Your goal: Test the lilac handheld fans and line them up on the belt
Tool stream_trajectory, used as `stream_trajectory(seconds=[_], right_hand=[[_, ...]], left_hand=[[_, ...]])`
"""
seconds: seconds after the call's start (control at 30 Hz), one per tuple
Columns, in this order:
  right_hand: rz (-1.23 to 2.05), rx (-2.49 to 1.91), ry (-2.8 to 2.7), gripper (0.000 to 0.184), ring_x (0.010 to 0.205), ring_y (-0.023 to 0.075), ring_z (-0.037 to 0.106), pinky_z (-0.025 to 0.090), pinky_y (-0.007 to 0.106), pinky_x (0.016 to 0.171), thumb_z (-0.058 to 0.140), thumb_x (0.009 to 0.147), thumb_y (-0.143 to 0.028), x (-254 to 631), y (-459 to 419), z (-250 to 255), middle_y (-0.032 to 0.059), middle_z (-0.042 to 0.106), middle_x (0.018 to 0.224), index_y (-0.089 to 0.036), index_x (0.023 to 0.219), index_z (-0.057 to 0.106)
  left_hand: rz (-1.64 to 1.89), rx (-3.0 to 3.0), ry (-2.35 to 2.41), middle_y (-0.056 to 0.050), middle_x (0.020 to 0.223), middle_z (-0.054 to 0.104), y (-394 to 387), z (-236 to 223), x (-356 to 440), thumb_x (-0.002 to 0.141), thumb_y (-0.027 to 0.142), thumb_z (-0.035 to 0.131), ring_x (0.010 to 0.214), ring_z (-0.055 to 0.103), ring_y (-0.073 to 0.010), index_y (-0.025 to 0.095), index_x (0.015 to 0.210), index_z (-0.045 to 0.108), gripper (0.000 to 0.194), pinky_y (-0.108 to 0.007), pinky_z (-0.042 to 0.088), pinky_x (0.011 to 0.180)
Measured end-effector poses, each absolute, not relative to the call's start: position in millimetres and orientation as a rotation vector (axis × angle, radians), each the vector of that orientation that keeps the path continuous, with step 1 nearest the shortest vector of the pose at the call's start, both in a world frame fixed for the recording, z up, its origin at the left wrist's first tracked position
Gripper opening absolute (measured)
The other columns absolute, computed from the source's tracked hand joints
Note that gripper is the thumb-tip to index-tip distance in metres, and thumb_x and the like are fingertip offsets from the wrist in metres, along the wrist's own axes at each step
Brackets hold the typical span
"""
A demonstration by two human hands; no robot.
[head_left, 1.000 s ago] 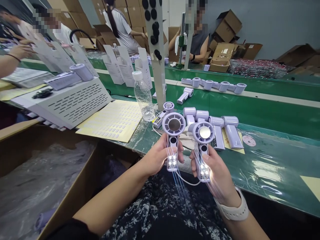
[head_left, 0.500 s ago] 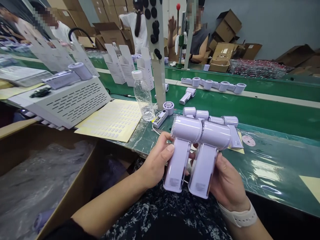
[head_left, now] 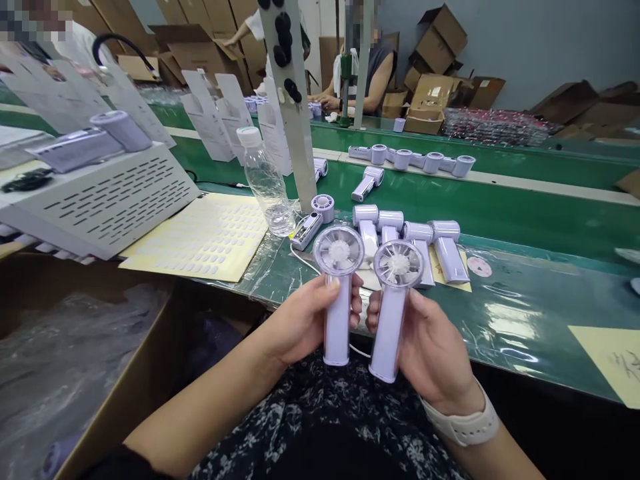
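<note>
At centre frame my left hand (head_left: 300, 323) wraps its fingers around the handle of a pale lilac plastic handheld fan (head_left: 338, 293); just right, my right hand (head_left: 430, 347) grips a second lilac handheld fan (head_left: 393, 303), both upright, round grilles facing me.

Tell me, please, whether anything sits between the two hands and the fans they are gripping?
Nothing visible does. The left hand is closed directly around the left fan, and the right hand around the right fan; fingers lie bare on both handles.
</note>
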State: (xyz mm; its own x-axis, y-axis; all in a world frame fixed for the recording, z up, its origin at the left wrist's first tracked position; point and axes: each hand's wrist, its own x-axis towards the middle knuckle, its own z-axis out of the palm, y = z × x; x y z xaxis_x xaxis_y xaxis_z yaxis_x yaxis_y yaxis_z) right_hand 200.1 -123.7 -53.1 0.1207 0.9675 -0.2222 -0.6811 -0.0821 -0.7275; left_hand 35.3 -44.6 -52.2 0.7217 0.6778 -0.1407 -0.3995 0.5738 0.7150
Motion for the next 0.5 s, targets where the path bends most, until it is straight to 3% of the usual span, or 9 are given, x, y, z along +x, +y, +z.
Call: stream_trajectory(seconds=[0.07,0.2,0.37,0.5], right_hand=[[1.415,-0.865,-0.466,0.029,0.091,0.0254,0.073,0.063,0.041,0.089,0.076,0.088,-0.041,197.2,-128.0,-47.0,0.0069,0.078,0.099,-0.023,0.111,0.073],[1.478,-0.803,-0.572,0.052,0.090,0.0240,0.078,0.064,0.038,0.088,0.084,0.085,-0.027,197.8,-137.1,-33.0,0.0069,0.081,0.106,-0.026,0.132,0.064],[1.550,-0.622,-0.619,0.059,0.092,0.0254,0.081,0.066,0.036,0.087,0.092,0.078,-0.027,198.1,-142.0,-24.6,0.0079,0.083,0.106,-0.027,0.130,0.065],[1.525,-0.616,-0.600,0.065,0.084,0.0263,0.082,0.067,0.034,0.075,0.098,0.068,-0.031,196.8,-142.2,-23.4,0.0065,0.083,0.101,-0.029,0.125,0.067]], left_hand=[[0.637,0.646,0.378,-0.008,0.086,0.068,-43.2,-50.3,35.3,0.080,0.046,0.082,0.076,0.065,-0.0163,0.009,0.102,0.073,0.044,-0.028,0.056,0.074],[0.617,0.516,0.301,-0.007,0.083,0.066,-43.0,-44.6,33.6,0.079,0.048,0.077,0.068,0.063,-0.0149,0.007,0.101,0.072,0.047,-0.028,0.056,0.069],[0.568,0.391,0.251,-0.005,0.081,0.064,-51.4,-36.6,31.7,0.082,0.040,0.071,0.064,0.061,-0.0128,0.005,0.099,0.071,0.039,-0.025,0.054,0.062],[0.533,0.346,0.229,-0.006,0.081,0.064,-55.8,-33.4,32.7,0.083,0.040,0.069,0.064,0.062,-0.0131,0.005,0.099,0.070,0.039,-0.024,0.055,0.061]])
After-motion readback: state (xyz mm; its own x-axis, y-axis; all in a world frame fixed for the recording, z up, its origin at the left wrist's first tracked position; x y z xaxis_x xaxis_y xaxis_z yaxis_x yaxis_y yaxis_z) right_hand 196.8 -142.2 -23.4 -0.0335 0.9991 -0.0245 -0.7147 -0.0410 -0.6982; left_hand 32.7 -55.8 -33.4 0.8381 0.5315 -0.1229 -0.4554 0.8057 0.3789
